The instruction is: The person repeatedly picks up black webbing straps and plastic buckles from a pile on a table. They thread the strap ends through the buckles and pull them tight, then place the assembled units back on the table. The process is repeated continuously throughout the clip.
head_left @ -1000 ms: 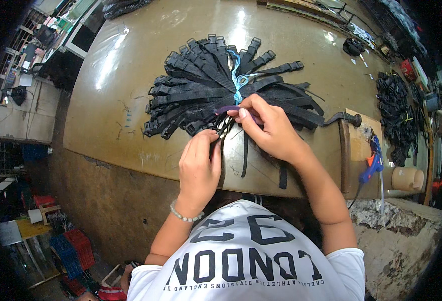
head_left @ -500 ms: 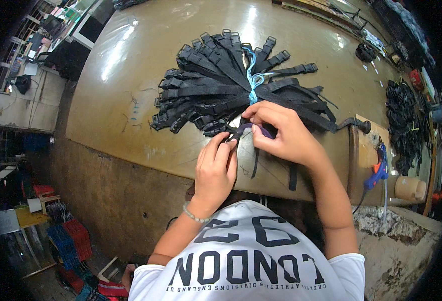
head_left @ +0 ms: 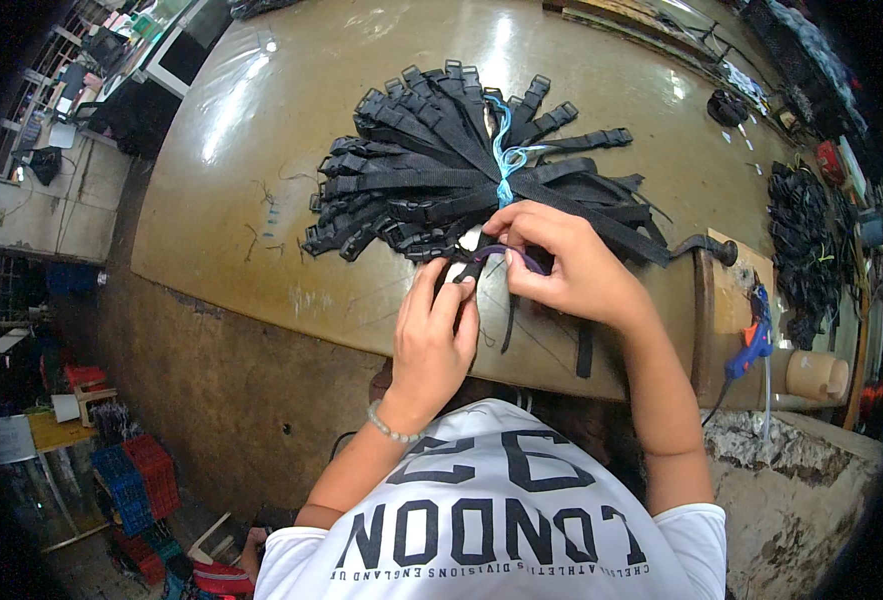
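A large bundle of black webbing straps point(head_left: 426, 183) with plastic buckles fans out on the table, tied at its middle with light blue cord point(head_left: 504, 160). At the bundle's near side, my left hand point(head_left: 434, 330) pinches a black strap end point(head_left: 471, 270) between thumb and fingers. My right hand point(head_left: 566, 260) is closed around a slim purple curved tool point(head_left: 491, 250), whose tip meets the strap by my left fingertips. The tool's working end is too small to make out. Loose strap tails point(head_left: 585, 350) hang toward the table's near edge.
A blue glue gun point(head_left: 751, 345) hangs at the table's right end, near a tape roll point(head_left: 817, 375). A dark metal crank-like arm point(head_left: 706, 246) sticks out beside the straps. More black straps point(head_left: 806, 240) lie at the far right. Thread scraps point(head_left: 261, 240) dot the tabletop.
My left hand has shifted slightly, and the strap and buckles at its fingertips have turned a little. My right hand stays almost in place with the purple tool.
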A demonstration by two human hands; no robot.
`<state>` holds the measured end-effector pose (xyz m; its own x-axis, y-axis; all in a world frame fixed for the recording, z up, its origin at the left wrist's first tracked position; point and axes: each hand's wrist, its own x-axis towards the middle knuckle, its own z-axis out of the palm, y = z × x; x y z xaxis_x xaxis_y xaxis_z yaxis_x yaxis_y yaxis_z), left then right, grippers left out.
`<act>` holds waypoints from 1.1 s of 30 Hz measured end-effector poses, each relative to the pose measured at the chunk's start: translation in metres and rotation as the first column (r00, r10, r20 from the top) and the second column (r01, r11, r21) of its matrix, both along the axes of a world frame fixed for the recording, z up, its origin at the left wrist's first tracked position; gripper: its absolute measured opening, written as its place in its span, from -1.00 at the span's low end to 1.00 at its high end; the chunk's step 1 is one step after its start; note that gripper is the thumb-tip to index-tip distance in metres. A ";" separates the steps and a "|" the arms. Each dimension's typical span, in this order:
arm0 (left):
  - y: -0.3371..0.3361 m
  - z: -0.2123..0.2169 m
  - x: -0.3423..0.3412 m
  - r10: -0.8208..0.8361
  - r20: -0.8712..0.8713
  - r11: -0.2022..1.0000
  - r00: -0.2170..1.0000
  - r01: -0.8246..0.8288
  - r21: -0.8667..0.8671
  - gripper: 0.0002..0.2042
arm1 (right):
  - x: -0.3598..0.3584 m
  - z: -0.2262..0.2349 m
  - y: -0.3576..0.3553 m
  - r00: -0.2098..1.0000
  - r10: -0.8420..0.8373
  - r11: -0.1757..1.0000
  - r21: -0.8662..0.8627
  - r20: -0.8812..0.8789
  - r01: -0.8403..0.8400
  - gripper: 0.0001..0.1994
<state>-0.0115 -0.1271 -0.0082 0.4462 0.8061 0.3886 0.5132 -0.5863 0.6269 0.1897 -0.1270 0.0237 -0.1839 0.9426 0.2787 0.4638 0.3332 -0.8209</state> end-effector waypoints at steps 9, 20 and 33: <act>0.002 0.001 -0.002 -0.012 -0.007 1.000 1.000 0.012 -0.011 -0.81 | -0.005 -0.001 -0.003 1.000 -0.001 0.999 0.036 0.006 0.001 -0.88; 0.013 0.012 -0.007 0.060 0.042 0.998 0.997 -0.059 -0.021 -0.77 | 0.000 0.001 -0.001 0.994 -0.105 0.978 -0.182 -0.016 0.101 -0.83; 0.060 0.018 -0.027 0.058 0.059 0.984 0.997 -0.047 -0.173 -0.81 | -0.017 -0.001 -0.005 0.986 -0.166 0.985 -0.048 -0.012 0.166 -0.82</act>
<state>-0.0380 -0.0666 0.0102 0.3801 0.8850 0.2690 0.4963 -0.4405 0.7481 0.1731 -0.1325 0.0225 -0.0197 0.9717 0.2353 0.4964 0.2138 -0.8413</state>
